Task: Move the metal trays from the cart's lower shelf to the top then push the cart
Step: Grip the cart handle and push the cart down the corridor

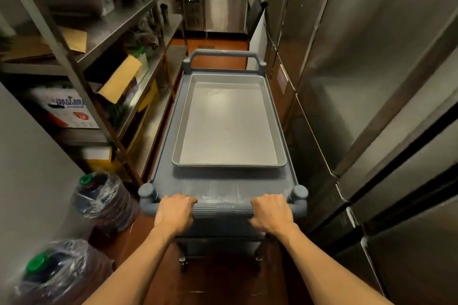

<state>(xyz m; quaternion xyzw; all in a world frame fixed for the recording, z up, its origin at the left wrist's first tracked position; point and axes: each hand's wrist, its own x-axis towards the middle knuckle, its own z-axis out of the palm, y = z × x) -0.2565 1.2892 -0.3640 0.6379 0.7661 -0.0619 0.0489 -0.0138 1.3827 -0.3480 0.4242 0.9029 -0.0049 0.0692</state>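
Note:
A grey plastic cart (pixel 223 187) stands lengthwise in a narrow aisle in front of me. On its top shelf lies a rectangular metal tray (pixel 229 124), shallow and with nothing in it; whether more trays are stacked under it I cannot tell. My left hand (pixel 174 213) grips the left end of the near ribbed cart handle (pixel 221 210). Gripping the right end of the same bar is my right hand (pixel 271 213). The cart's lower shelf is hidden under the top.
Steel shelving (pixel 119 32) with boxes and bowls lines the left side. Tall steel fridge doors (pixel 371 106) line the right. Two wrapped water jugs (pixel 104 200) stand on the floor at lower left. A steel counter (pixel 223 10) closes the aisle's far end.

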